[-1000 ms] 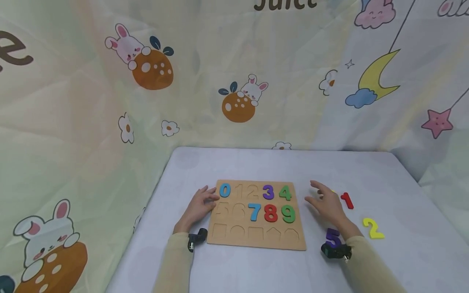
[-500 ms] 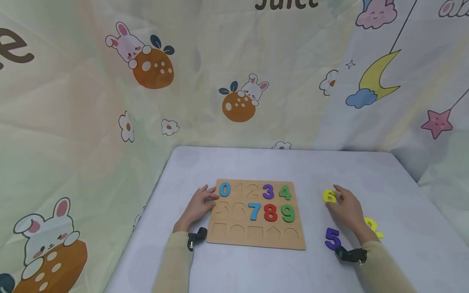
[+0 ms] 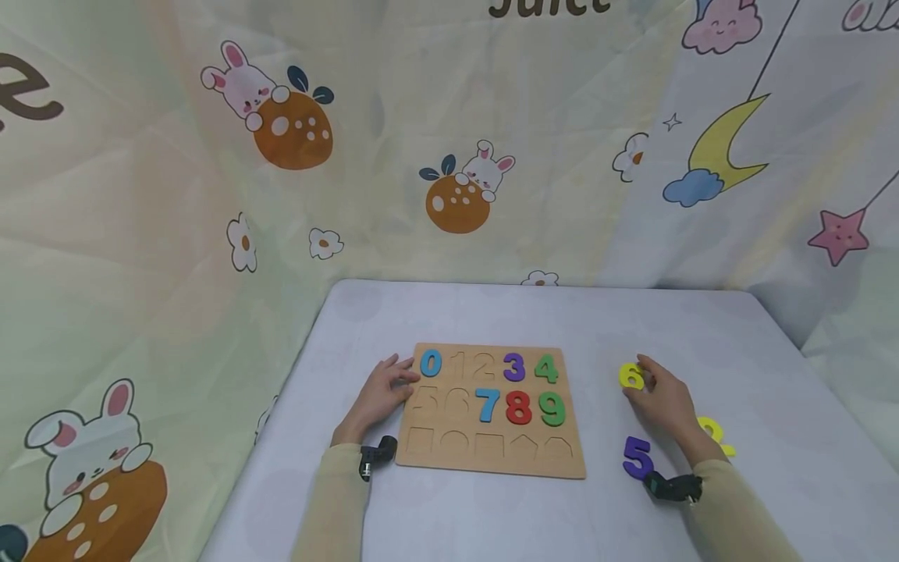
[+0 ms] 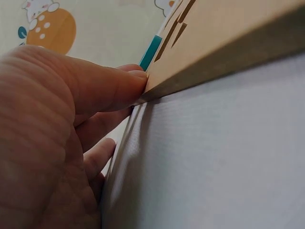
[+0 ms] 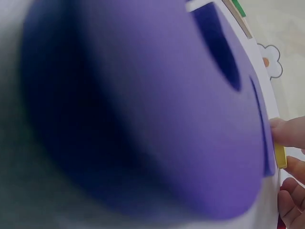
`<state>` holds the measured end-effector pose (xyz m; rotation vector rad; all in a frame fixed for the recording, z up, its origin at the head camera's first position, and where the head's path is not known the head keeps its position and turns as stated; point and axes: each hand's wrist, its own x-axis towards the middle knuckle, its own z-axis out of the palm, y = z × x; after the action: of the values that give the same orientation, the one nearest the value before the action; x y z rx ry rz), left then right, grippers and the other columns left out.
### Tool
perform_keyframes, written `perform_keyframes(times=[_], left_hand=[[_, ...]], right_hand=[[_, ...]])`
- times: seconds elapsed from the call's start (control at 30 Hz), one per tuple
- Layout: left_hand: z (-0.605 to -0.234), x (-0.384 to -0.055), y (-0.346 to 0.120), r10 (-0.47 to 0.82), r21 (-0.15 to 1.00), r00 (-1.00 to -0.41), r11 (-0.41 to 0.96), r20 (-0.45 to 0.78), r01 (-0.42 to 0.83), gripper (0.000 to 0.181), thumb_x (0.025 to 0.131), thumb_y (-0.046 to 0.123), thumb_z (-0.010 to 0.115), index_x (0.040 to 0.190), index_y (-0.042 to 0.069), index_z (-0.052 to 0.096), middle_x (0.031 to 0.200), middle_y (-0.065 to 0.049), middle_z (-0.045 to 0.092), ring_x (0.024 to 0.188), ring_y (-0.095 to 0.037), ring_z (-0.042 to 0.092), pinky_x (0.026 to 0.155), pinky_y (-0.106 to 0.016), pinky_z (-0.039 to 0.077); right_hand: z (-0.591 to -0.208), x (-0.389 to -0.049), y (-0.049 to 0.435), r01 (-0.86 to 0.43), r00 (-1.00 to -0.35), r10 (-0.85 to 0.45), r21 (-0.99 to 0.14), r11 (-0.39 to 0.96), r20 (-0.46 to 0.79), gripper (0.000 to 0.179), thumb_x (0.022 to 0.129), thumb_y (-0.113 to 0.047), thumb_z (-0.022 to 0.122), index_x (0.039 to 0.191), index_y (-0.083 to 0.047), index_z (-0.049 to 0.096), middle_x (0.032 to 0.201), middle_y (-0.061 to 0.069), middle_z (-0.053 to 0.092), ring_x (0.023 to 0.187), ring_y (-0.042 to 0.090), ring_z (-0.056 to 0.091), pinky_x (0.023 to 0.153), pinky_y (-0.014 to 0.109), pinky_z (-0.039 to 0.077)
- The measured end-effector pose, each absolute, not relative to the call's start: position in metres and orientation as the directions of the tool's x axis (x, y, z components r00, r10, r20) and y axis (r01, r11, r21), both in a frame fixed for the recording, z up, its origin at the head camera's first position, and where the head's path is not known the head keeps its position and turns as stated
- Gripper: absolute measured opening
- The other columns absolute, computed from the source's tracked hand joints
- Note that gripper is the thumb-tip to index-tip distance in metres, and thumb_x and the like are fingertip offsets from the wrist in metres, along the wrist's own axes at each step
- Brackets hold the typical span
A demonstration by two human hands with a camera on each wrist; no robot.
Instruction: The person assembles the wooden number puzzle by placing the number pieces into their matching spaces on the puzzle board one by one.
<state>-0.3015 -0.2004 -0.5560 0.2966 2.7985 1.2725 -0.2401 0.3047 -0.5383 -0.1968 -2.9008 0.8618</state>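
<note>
A wooden number puzzle board (image 3: pixel 435 417) lies flat on the table. My left hand (image 3: pixel 379 394) touches its left edge with thumb and fingertips; the left wrist view shows the thumb (image 4: pixel 114 86) against that edge. Right of the board, my right hand (image 3: pixel 663 402) pinches a yellow number 6 (image 3: pixel 625 375) by its right side. In the right wrist view, the 6 (image 5: pixel 280 156) shows between thumb and finger. Whether it is off the table I cannot tell. A purple number 5 (image 3: pixel 636 451) lies nearer me, blurred and large in the right wrist view.
Partly behind my right wrist lies a yellow number 2 (image 3: pixel 712 428). On the board sit a blue 0 (image 3: pixel 423 364), a red 8 (image 3: pixel 518 407) and several other numbers, beside bare outlines. A printed cloth (image 3: pixel 393 257) hangs behind the white table (image 3: pixel 492 519).
My right hand has moved right and now pinches the yellow 6, which it mostly hid before. The red 1 is now hidden in the head view. The left hand stays at the board.
</note>
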Motion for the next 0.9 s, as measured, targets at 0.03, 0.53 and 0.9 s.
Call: perform_keyframes(times=[0.03,0.53,0.9], left_hand=[[-0.556,-0.302,-0.2,0.196,0.751,-0.98,0.642,0.032,0.152,0.017,0.088,0.013,0.07,0.102,0.022,0.073,0.146,0.005,0.051,0.148,-0.024,0.022,0.124,-0.049,0.008],[-0.556,-0.301,-0.201,0.196,0.741,-0.98,0.655,0.024,0.149,0.018,0.088,0.013,0.069,0.103,0.022,0.073,0.146,0.006,0.05,0.148,-0.024,0.022,0.125,-0.049,0.008],[-0.552,-0.3,-0.198,0.178,0.753,-0.984,0.645,0.02,0.132,0.019,0.087,0.013,0.07,0.104,0.021,0.074,0.146,0.006,0.051,0.148,-0.023,0.022,0.124,-0.051,0.011]], right_hand=[[-0.539,-0.24,0.305,0.093,-0.986,0.155,-0.547,0.832,0.068,0.071,0.088,-0.019,0.069,0.146,0.002,0.034,0.137,0.032,0.047,0.119,0.051,0.047,0.099,0.066,0.043],[-0.524,-0.236,0.284,0.082,-0.988,0.143,-0.596,0.799,0.057,0.075,0.089,-0.024,0.069,0.149,-0.001,0.032,0.139,0.029,0.047,0.119,0.049,0.049,0.095,0.066,0.046],[-0.518,-0.231,0.252,-0.005,-0.99,0.082,-0.614,0.789,0.114,0.069,0.088,-0.021,0.072,0.146,-0.003,0.039,0.135,0.025,0.054,0.113,0.046,0.058,0.091,0.06,0.054]])
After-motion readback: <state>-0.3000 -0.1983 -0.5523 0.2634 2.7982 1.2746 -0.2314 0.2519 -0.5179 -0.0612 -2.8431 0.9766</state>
